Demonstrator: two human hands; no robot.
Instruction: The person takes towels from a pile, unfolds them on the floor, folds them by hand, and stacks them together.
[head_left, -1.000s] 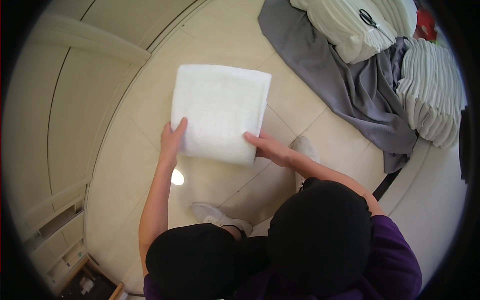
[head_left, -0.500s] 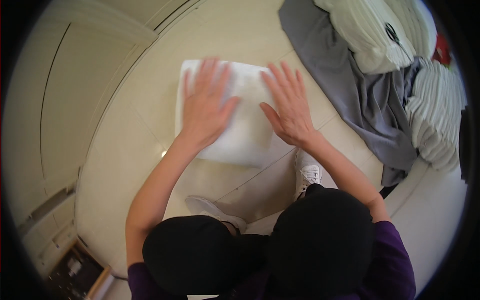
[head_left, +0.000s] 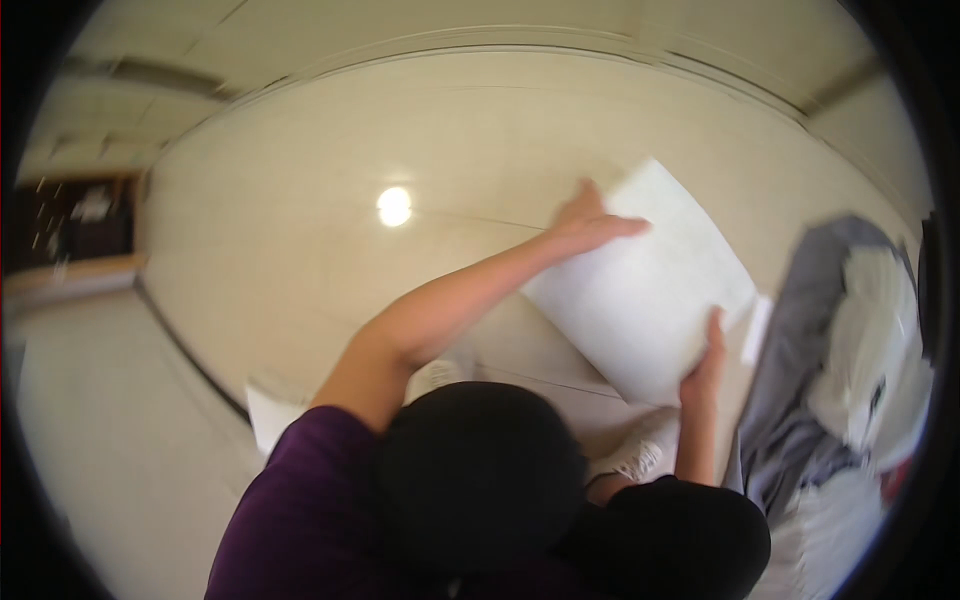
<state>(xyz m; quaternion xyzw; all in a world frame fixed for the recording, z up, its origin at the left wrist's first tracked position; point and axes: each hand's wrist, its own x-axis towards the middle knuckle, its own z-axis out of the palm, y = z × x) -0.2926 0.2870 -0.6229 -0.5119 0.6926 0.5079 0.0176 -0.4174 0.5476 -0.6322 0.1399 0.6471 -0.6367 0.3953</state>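
One white folded cloth (head_left: 650, 290) is before me, right of the middle; my left hand (head_left: 597, 222), arm stretched across, pinches its far left edge, thumb spread; my right hand (head_left: 704, 372), half closed, grips its near right edge; some fingers are hidden; at right, one grey sheet (head_left: 815, 285) bears blurred white stacks (head_left: 855, 365), partly cut off.

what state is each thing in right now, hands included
white rectangular soft cloth: folded, held between both hands
left hand: gripping one edge, thumb on top
right hand: gripping the opposite edge, thumb on top
grey fabric sheet: spread out, rumpled
white folded-cloth pile: stacked on the grey sheet
white lace-up shoe: worn
small dark object on the pile: too blurred to tell
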